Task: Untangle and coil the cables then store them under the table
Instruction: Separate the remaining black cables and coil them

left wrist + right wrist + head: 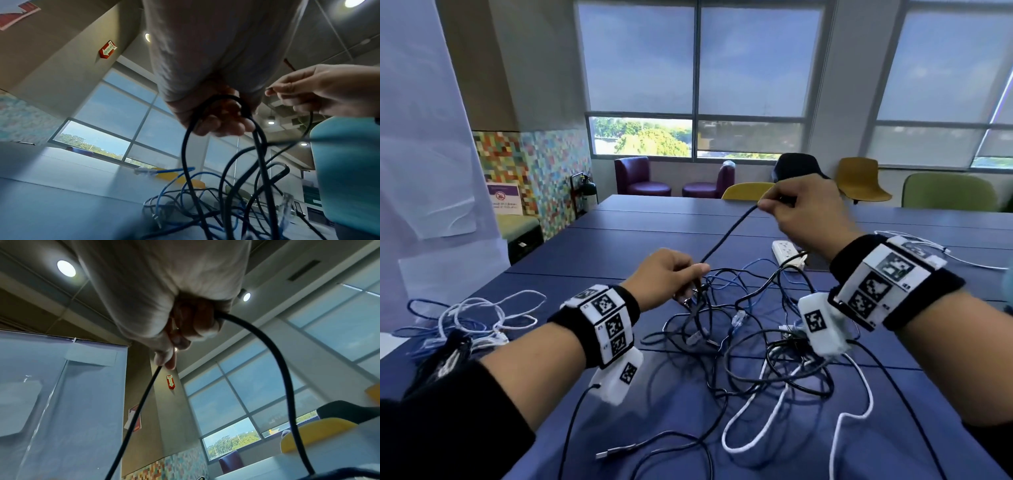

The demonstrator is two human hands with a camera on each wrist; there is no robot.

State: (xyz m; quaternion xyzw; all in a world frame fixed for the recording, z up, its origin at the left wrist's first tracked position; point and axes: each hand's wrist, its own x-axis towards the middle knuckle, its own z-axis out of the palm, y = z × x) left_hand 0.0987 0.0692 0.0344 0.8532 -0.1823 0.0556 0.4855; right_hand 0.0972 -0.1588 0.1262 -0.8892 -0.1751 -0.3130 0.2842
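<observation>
A tangle of black, blue and white cables [750, 329] lies on the blue table [619, 240]. My left hand [671, 274] grips a black cable [726, 234] just above the tangle; the left wrist view shows its fingers [222, 125] curled round a loop of black cable [218, 99]. My right hand [801, 212] is raised higher and further back, pinching the same black cable, which runs taut between the two hands. In the right wrist view the black cable [144, 395] leaves the fingertips [166, 360] and a second length arcs down on the right.
A separate bundle of white and blue cables [472, 315] lies at the table's left. A white power strip [789, 253] sits behind the tangle. A loose USB plug [607, 452] lies near the front edge. Chairs [948, 190] stand along the far side.
</observation>
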